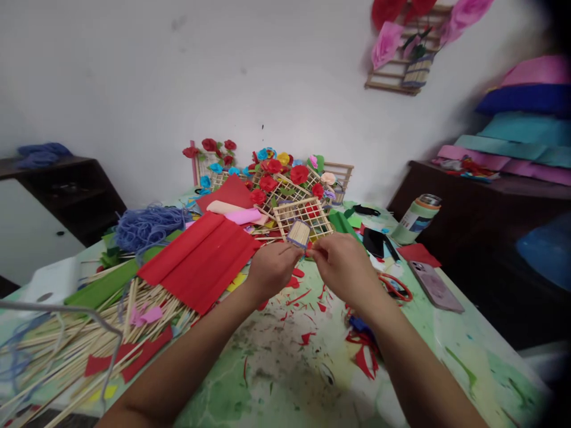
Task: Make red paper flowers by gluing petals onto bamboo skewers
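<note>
a small red piece (307,252) is pinched by the fingertips of the right hand (345,267). it is found right at the fingertips of the left hand (276,270) too, in the gap where the two hands almost meet, above the middle of the table (276,380). the left fingers are curled in, with the tips brought close together, but it cannot be told if the red piece is gripped by them as well. most of the piece is covered by the fingers, so its shape cannot be made out.

just past the hands, toward the far edge of the table, a little stick mat (298,233) with blue trim is seen in front of a stick grid (323,223). the bottom of the mat is partly hidden by the left hand, and it cannot be told if the mat is touched. more grids behind are half covered by paper flowers (267,183).

toward the left edge, a big red sheet (200,255) is laid over part of a heap of thin sticks (89,342), and the heap is cut off at the near left corner. near the right edge, a phone (435,286) is set down. orange handles (404,288) are partly blocked by the right arm, and a blue thing (359,324) beside that arm is too blurred to name.
</note>
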`<state>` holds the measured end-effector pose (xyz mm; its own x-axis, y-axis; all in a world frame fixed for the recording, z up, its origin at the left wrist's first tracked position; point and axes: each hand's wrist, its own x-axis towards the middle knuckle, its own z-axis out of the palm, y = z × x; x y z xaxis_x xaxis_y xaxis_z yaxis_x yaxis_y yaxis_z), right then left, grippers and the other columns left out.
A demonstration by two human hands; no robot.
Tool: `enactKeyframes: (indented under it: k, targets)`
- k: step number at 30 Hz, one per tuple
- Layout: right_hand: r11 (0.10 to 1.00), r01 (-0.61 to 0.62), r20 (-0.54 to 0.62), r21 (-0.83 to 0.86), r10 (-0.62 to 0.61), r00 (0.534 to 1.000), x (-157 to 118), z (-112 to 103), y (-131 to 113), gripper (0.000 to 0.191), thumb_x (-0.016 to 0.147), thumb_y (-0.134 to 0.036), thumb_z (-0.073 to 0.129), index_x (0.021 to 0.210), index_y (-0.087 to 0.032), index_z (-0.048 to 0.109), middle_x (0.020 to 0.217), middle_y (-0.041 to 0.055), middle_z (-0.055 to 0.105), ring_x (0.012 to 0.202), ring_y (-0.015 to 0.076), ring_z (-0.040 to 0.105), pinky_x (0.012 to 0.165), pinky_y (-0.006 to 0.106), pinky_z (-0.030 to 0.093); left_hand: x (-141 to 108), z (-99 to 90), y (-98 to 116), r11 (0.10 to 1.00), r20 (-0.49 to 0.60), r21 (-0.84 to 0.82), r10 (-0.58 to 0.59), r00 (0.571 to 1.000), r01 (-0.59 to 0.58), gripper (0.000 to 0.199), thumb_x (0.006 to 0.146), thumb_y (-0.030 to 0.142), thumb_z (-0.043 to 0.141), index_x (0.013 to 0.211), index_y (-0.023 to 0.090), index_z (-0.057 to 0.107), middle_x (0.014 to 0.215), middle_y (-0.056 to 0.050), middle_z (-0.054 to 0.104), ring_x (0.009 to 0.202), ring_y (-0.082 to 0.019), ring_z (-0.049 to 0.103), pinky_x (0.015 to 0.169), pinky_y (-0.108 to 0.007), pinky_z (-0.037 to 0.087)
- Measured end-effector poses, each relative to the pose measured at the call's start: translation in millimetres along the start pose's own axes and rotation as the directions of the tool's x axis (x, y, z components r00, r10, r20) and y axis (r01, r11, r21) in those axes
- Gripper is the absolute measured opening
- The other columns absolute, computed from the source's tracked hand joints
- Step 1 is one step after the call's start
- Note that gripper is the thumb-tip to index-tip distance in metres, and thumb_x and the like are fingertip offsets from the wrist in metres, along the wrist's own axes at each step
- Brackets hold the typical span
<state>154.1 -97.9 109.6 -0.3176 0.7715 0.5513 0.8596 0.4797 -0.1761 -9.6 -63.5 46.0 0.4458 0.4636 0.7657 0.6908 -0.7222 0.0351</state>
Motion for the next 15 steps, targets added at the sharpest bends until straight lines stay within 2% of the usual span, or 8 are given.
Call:
enactKeyframes:
  k: [5, 9, 12, 15]
  targets:
    - [0.999, -0.024, 0.166, 0.039, 0.017, 0.986, 16.3, -17.3, 12.2, 0.017, 0.076, -0.018, 0.055, 0.06, -0.018, 0.062, 0.061, 0.0037, 0.059, 0.058, 0.0129, 0.046, 0.055, 0.028, 0.027, -1.2, -4.6, 1.3, 0.981, -0.028, 0.0, 0.193, 0.981, -0.193, 0.017, 0.087, 0.016, 0.047, 0.088, 0.015, 0.064, 0.076, -0.006, 0.067, 0.07, -0.015, 0.062, 0.062, -0.025, 0.045]
    - [0.95, -0.17, 0.398, 0.263, 0.054, 0.916, 25.5, -12.9, 30.1, 0.015, 0.074, -0.022, 0.056, 0.061, -0.017, 0.06, 0.053, -0.0015, 0.05, 0.05, 0.0093, 0.038, 0.051, 0.027, 0.025, -2.1, -6.9, 3.1, 0.947, -0.126, -0.058, 0.308, 0.943, -0.317, 0.016, 0.086, 0.012, 0.047, 0.091, 0.015, 0.062, 0.081, -0.005, 0.069, 0.075, -0.015, 0.063, 0.068, -0.027, 0.049]
    - [0.813, -0.311, 0.501, 0.493, 0.027, 0.865, 22.6, 0.0, 42.8, 0.018, 0.072, -0.027, 0.059, 0.059, -0.016, 0.058, 0.051, -0.0035, 0.044, 0.05, 0.0087, 0.034, 0.051, 0.026, 0.026, -2.7, -7.8, 4.4, 0.935, -0.174, -0.13, 0.306, 0.936, -0.33, 0.016, 0.085, 0.011, 0.048, 0.092, 0.015, 0.062, 0.083, -0.006, 0.069, 0.076, -0.015, 0.063, 0.069, -0.027, 0.05]
    - [0.598, -0.438, 0.537, 0.671, 0.015, 0.843, 11.1, 15.4, 47.7, 0.014, 0.069, -0.027, 0.06, 0.06, -0.016, 0.06, 0.053, -0.003, 0.048, 0.051, 0.0086, 0.035, 0.052, 0.025, 0.027, -2.8, -7.3, 6.5, 0.925, -0.215, -0.214, 0.268, 0.939, -0.313, 0.015, 0.085, 0.011, 0.05, 0.093, 0.015, 0.062, 0.085, -0.007, 0.069, 0.076, -0.015, 0.063, 0.069, -0.027, 0.051]
